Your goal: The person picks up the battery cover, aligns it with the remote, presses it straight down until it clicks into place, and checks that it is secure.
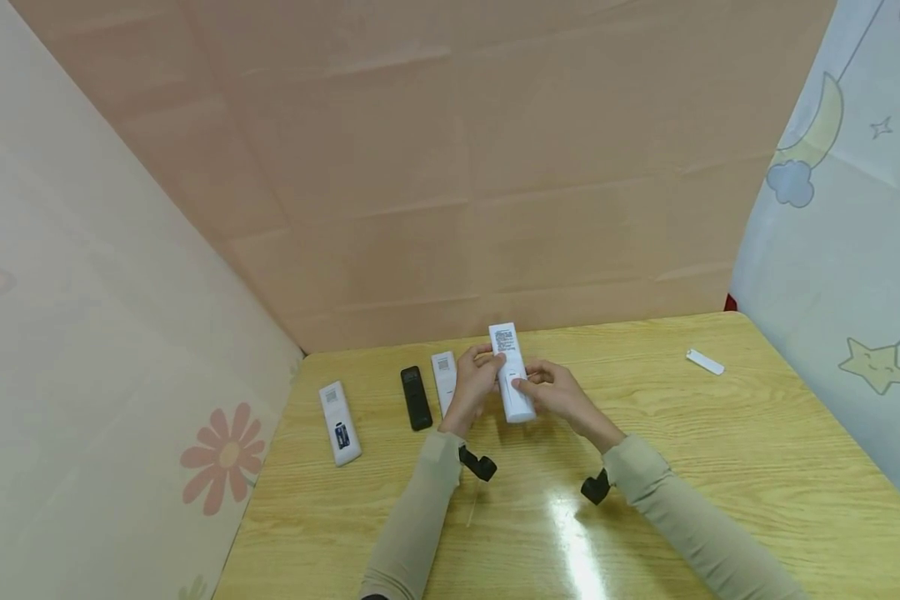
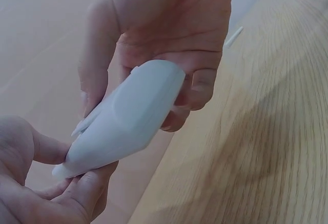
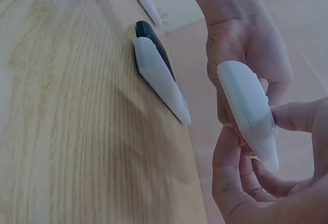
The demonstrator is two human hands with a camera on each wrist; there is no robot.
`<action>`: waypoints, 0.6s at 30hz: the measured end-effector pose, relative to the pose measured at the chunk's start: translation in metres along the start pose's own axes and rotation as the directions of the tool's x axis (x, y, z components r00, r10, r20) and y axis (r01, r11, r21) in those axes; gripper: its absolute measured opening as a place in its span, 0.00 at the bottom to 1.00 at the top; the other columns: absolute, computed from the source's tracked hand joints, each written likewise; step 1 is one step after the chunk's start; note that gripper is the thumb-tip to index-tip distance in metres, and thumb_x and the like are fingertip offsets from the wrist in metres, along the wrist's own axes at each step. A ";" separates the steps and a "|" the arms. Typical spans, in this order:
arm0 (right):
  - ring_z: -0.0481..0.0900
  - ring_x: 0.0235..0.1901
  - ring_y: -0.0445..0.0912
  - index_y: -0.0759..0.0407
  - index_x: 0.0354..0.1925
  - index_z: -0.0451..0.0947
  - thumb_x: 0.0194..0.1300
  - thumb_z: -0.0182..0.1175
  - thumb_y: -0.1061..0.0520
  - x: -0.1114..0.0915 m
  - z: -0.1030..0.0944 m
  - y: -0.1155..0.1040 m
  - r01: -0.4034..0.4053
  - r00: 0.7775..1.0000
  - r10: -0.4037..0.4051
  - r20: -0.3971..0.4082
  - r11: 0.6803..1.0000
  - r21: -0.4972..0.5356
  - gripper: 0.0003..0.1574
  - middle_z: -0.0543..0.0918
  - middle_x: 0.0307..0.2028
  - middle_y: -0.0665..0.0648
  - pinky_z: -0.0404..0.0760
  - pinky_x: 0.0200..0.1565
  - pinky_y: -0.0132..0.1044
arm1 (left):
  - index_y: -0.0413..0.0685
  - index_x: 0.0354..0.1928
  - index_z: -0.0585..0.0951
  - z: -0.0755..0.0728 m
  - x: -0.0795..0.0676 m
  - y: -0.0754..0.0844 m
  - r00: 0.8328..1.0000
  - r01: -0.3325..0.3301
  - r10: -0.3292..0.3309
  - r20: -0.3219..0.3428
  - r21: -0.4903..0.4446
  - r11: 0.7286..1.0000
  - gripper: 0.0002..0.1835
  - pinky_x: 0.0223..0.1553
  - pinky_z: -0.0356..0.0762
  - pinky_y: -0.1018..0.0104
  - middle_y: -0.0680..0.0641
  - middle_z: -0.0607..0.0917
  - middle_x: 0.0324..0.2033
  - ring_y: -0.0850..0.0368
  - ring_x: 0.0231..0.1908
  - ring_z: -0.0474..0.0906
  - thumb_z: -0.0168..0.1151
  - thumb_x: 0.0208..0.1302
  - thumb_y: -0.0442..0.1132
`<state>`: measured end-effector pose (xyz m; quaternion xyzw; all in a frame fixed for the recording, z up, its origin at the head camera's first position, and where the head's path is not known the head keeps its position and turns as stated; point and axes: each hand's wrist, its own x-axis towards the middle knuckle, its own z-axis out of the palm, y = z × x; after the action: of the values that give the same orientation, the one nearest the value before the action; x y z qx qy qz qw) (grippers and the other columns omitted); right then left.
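Both hands hold a white remote control [image 1: 520,407] above the table, its labelled back facing up. My left hand [image 1: 474,385] grips its left side, thumb on the back. From the right, my right hand [image 1: 562,392] holds it with the thumb on the battery cover. In the left wrist view that battery cover [image 2: 91,119] stands slightly raised from the body, under the right thumb. The remote's button side is hidden. Near the left hand a second white remote [image 1: 443,375] lies on the table, partly covered by that hand.
A black remote [image 1: 416,398] lies left of the hands on the wooden table [image 1: 720,467]. Farther left is a white remote [image 1: 340,423] with its battery bay uncovered and batteries showing. A small white cover-like strip [image 1: 705,362] lies at the back right. Cloth walls border the table.
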<state>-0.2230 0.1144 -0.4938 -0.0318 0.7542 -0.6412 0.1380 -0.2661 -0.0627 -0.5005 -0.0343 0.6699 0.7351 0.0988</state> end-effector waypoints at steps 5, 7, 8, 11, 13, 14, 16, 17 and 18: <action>0.84 0.40 0.53 0.72 0.59 0.70 0.73 0.60 0.48 0.002 -0.001 0.004 -0.002 0.999 0.000 0.052 0.998 0.055 0.30 0.80 0.49 0.68 0.85 0.44 0.54 | 0.45 0.64 0.72 -0.002 -0.001 0.001 0.999 -0.020 0.020 0.035 -0.001 1.000 0.24 0.46 0.85 0.51 0.44 0.84 0.49 0.48 0.45 0.85 0.62 0.72 0.46; 0.84 0.39 0.53 0.71 0.58 0.70 0.72 0.61 0.48 0.002 -0.002 0.004 -0.019 0.999 0.016 0.050 0.998 0.066 0.30 0.80 0.48 0.67 0.85 0.44 0.54 | 0.45 0.64 0.72 -0.003 -0.001 0.001 0.999 -0.014 0.014 0.045 -0.005 1.000 0.24 0.47 0.84 0.50 0.44 0.84 0.49 0.47 0.46 0.85 0.62 0.71 0.46; 0.85 0.39 0.54 0.71 0.57 0.70 0.72 0.61 0.48 0.002 -0.002 0.004 -0.025 0.999 0.022 0.049 0.997 0.069 0.29 0.80 0.48 0.67 0.85 0.44 0.54 | 0.45 0.65 0.72 -0.004 -0.001 0.001 0.999 -0.006 0.007 0.049 -0.006 1.000 0.25 0.48 0.84 0.50 0.44 0.84 0.49 0.47 0.47 0.84 0.62 0.71 0.46; 0.85 0.39 0.55 0.70 0.57 0.71 0.71 0.62 0.48 0.001 -0.001 0.002 -0.037 0.999 0.034 0.042 0.997 0.069 0.29 0.80 0.47 0.67 0.85 0.43 0.54 | 0.46 0.65 0.72 -0.005 -0.001 0.002 0.998 0.015 -0.014 0.061 -0.024 1.000 0.26 0.50 0.83 0.48 0.45 0.84 0.50 0.45 0.49 0.84 0.63 0.70 0.47; 0.85 0.39 0.55 0.69 0.56 0.72 0.71 0.63 0.48 0.001 -0.001 0.002 -0.042 0.999 0.039 0.033 0.996 0.073 0.28 0.81 0.47 0.67 0.86 0.43 0.54 | 0.46 0.65 0.73 -0.006 -0.001 0.002 0.997 0.029 -0.027 0.071 -0.026 0.999 0.26 0.51 0.82 0.48 0.46 0.84 0.51 0.46 0.49 0.83 0.63 0.70 0.48; 0.85 0.39 0.55 0.69 0.56 0.72 0.71 0.62 0.48 0.001 -0.001 0.002 -0.041 0.999 0.039 0.032 0.997 0.071 0.28 0.81 0.47 0.67 0.86 0.43 0.54 | 0.47 0.65 0.74 -0.006 -0.001 0.002 0.997 0.035 -0.033 0.076 -0.024 0.999 0.26 0.51 0.82 0.48 0.46 0.84 0.50 0.46 0.49 0.83 0.63 0.70 0.48; 0.85 0.39 0.56 0.69 0.56 0.71 0.71 0.62 0.48 0.000 0.000 0.004 -0.039 0.999 0.036 0.033 0.997 0.072 0.28 0.80 0.47 0.67 0.86 0.43 0.54 | 0.47 0.64 0.76 -0.007 -0.001 0.002 0.995 0.044 -0.042 0.086 -0.018 0.999 0.25 0.51 0.83 0.50 0.46 0.84 0.50 0.48 0.49 0.84 0.63 0.70 0.48; 0.85 0.39 0.56 0.69 0.55 0.71 0.71 0.63 0.48 0.000 0.000 0.004 -0.041 0.999 0.039 0.033 0.996 0.078 0.28 0.80 0.47 0.67 0.85 0.43 0.56 | 0.47 0.64 0.76 -0.008 0.000 0.003 0.995 0.047 -0.046 0.090 -0.013 0.999 0.24 0.50 0.83 0.50 0.47 0.84 0.50 0.49 0.48 0.84 0.63 0.70 0.48; 0.85 0.39 0.55 0.69 0.55 0.72 0.71 0.63 0.48 -0.001 0.000 0.005 -0.041 0.999 0.039 0.033 0.996 0.079 0.28 0.80 0.47 0.67 0.85 0.43 0.56 | 0.47 0.63 0.77 -0.008 0.000 0.002 0.994 0.052 -0.051 0.094 -0.010 0.999 0.23 0.50 0.83 0.51 0.47 0.84 0.49 0.49 0.48 0.84 0.63 0.70 0.48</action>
<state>-0.2217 0.1153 -0.4985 -0.0211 0.7263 -0.6673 0.1638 -0.2668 -0.0708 -0.4989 -0.0177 0.6589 0.7372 0.1487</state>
